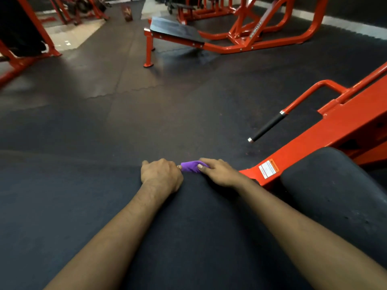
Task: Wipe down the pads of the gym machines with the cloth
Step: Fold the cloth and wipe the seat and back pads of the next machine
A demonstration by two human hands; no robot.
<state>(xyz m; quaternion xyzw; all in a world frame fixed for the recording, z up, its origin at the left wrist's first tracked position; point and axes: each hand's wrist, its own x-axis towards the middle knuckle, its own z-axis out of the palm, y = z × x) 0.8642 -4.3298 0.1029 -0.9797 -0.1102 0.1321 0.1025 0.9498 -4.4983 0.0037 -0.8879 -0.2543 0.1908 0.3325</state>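
I see the bunched purple cloth gripped under my right hand; my curled left hand pinches its end, on the matte pad.

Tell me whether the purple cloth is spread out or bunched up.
Bunched up: the small purple cloth shows only as a compact wad gripped between the left hand and right hand, no flat area showing.

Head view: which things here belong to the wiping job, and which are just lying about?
Job:
cloth
right hand, gripping it
left hand, at its end
big pad under the arms
second pad at right

Lying about:
orange frame
black handle
warning label
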